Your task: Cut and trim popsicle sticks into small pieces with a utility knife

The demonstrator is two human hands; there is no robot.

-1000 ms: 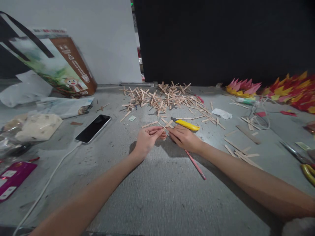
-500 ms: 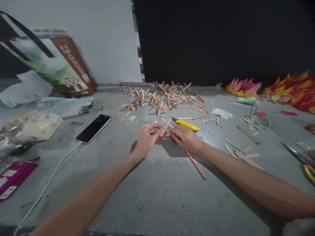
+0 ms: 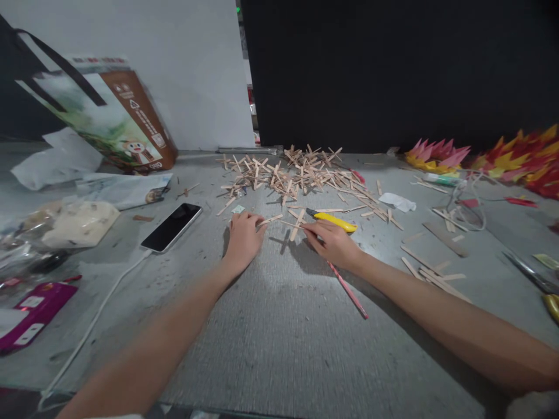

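Observation:
My left hand (image 3: 242, 238) rests knuckles-up on the grey table, fingers curled together with their tips on the near end of a loose wooden stick (image 3: 269, 219). To its right, my right hand (image 3: 334, 243) pinches a small cross of two wooden sticks (image 3: 296, 224) and holds it just above the table. A pink pencil (image 3: 349, 291) lies under my right wrist. Just beyond my right hand lies a yellow utility knife (image 3: 334, 220). A heap of similar wooden crosses (image 3: 297, 171) sits further back.
A phone (image 3: 172, 226) on a white cable lies left of my left hand. A tilted printed paper bag (image 3: 117, 119), plastic bags and a magenta packet (image 3: 30, 305) fill the left side. Long sticks (image 3: 430, 273), scissors (image 3: 530, 276) and coloured paper shapes (image 3: 502, 157) lie on the right.
My left hand let go of the cross and moved left to the loose stick. My right hand keeps the cross. The view shifted slightly.

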